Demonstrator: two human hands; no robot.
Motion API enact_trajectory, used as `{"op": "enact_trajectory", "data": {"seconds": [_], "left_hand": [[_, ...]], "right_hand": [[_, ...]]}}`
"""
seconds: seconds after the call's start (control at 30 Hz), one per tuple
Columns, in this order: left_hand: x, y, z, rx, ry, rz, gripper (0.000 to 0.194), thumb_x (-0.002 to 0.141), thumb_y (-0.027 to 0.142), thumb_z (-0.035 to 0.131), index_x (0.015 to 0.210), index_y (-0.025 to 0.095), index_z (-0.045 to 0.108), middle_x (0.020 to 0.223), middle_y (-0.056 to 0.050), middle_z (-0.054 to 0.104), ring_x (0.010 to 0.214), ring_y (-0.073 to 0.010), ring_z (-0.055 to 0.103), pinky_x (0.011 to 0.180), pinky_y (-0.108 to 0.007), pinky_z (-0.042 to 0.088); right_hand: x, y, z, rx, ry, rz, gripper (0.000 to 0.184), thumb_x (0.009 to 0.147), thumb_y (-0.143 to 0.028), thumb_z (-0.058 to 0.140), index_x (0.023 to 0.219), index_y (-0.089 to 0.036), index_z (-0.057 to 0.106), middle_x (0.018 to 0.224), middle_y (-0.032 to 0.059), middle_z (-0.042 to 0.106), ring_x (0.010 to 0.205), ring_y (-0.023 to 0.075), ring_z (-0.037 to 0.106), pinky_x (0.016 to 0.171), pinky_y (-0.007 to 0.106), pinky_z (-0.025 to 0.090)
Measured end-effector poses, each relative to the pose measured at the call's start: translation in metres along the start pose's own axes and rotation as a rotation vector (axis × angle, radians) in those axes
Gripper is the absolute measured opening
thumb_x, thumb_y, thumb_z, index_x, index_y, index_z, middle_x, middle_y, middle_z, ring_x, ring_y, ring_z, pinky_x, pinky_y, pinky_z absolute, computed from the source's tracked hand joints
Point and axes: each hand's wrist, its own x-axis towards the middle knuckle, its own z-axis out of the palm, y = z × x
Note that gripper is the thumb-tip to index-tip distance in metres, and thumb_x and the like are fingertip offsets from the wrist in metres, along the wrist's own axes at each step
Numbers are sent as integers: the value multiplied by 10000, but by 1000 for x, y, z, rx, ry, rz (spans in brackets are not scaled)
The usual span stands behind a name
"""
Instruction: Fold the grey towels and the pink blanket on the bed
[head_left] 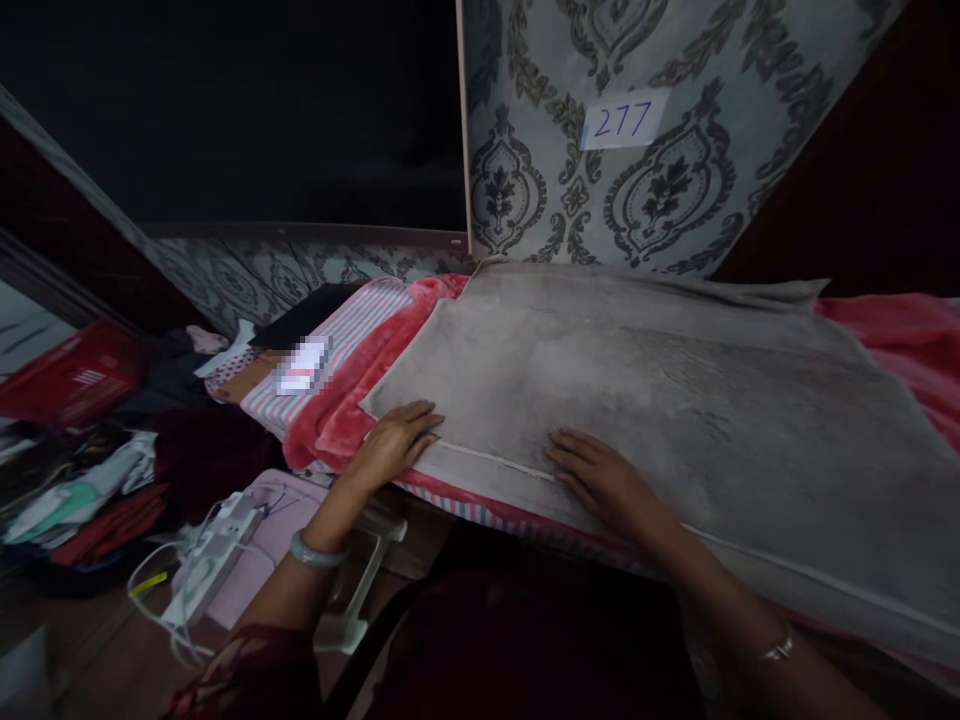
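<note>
A large grey, soft-napped cloth (pixel 525 365) is spread out in front of me, with a pale seam line running along its near side. My left hand (pixel 397 440) rests on its near left corner, fingers stretched out. Farther right, my right hand (pixel 600 475) lies on the cloth just at the seam, its fingers extended and pressed flat. Neither hand appears to grip anything. Beneath the grey cloth is a red plush blanket (pixel 349 425), showing at the left, the right and along the near edge. A pink, white and grey striped fabric (pixel 360 320) shows under the red.
A dark screen (pixel 262 120) stands behind, beside patterned wallpaper (pixel 517 190) bearing a paper marked 277 (pixel 622 120). At lower left, a white power strip (pixel 210 560) with cables lies on a pink surface (pixel 281 510). Piled clothes (pixel 97 490) and a red basket (pixel 75 375) are farther left.
</note>
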Motion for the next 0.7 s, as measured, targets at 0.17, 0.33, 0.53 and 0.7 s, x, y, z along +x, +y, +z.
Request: {"op": "enact_trajectory", "data": {"seconds": [0.17,0.33,0.53,0.7], "left_hand": [[-1,-3,5,85,-24,1,389,1002,225,418,1312,204,652,1416,-134,613,1316,-258,581,1089,-460,507],[-4,-10,12,112,-13,-38,392,972,146,420,1244,225,690,1384,-108,641,1307,-242,589,1098,-455,507],[-12,-11,21,132,74,-28,370,975,153,405,1165,212,717,1311,-125,684,1274,-248,612,1067,-465,519],[-14,-5,6,136,108,5,320,986,229,412,1034,190,726,1175,-143,717,1132,-260,662,973,-450,544]], "right_hand": [[-4,-3,7,-50,-24,28,409,974,-102,438,1290,-222,668,1330,102,669,1306,242,577,1059,455,535],[-6,-7,6,-57,-56,46,394,980,-142,437,1294,-221,661,1333,109,666,1332,253,553,1070,472,526],[-11,-8,8,-48,42,17,381,954,-72,402,1159,-202,695,1166,106,724,1197,222,638,1020,422,553],[-5,-17,5,-2,109,7,303,974,-98,407,1052,-178,688,1077,119,710,1045,227,649,918,401,563]]}}
